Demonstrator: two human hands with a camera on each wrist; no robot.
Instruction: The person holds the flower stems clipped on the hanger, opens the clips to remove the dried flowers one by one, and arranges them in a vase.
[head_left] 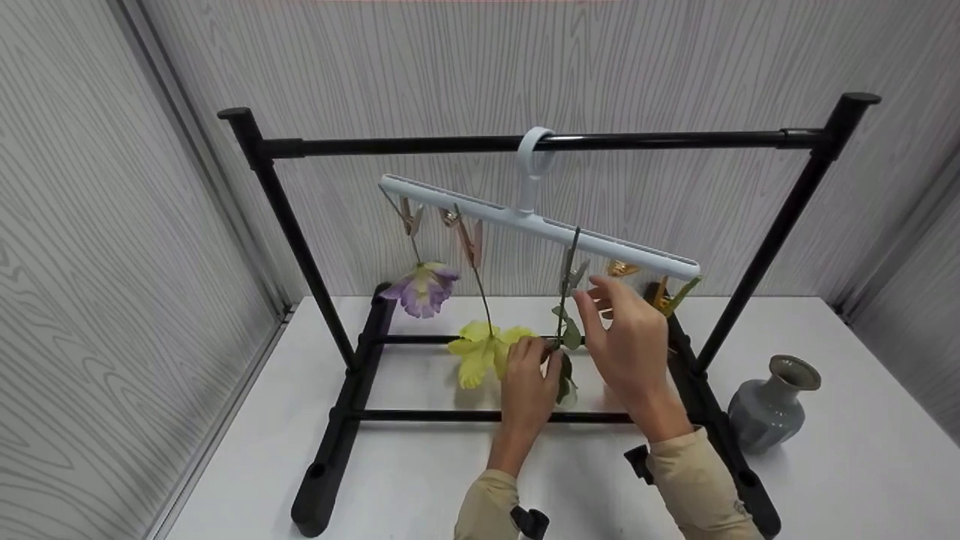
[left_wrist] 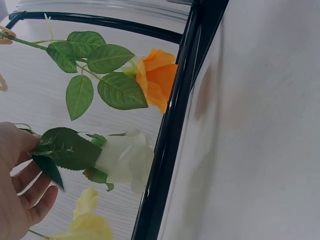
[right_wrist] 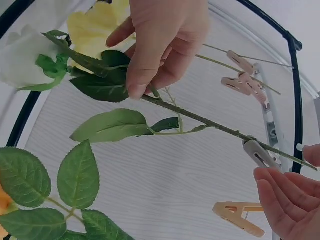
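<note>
Centrally, the left hand (head_left: pixel 527 382) pinched the white rose stem (right_wrist: pixel 200 118) low in frame, bloom down, while the right hand (head_left: pixel 628 337), fingers loose, hovered beside its grey clip (right_wrist: pixel 257 152) on the hanger (head_left: pixel 540 223). A downward tug could probably slip the stem from that clip.

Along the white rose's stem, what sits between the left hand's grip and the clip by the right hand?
In the right wrist view, between the left hand and the clip, the stem carries one side shoot with green leaves; nothing else.

Bright, even overhead light casts faint soft shadows; head view bows at its edges, wrist views slightly soft.
</note>
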